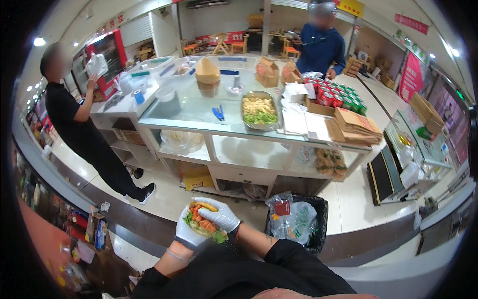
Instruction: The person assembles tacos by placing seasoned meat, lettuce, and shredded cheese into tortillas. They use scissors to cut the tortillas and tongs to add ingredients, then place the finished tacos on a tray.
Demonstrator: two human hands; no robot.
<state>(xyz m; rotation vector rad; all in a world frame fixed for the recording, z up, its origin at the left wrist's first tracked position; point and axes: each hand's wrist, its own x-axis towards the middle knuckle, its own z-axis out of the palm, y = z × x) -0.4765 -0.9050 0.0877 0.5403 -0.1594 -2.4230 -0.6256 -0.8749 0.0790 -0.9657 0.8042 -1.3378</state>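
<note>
A filled bread sandwich (203, 220) with orange-red chunks and green leaves is held between both hands, above the floor in front of me. My left hand (186, 230), in a whitish glove, cups it from the left and below. From the right, my right hand (221, 215), gloved too, presses its thumb onto the filling near the bread's edge. Beyond the hands, on the glass-topped counter (168, 119), stands a metal tray (260, 126) of shredded pale food and chopped greens. A blue-handled tool (219, 113) lies to its left.
Drink cans (336, 95), flat paper bags (356, 125) and upright paper bags (267, 73) crowd the counter. A lined bin (321, 224) stands on the floor at right. One person (71, 104) is at the left; another (321, 48) stands across the counter.
</note>
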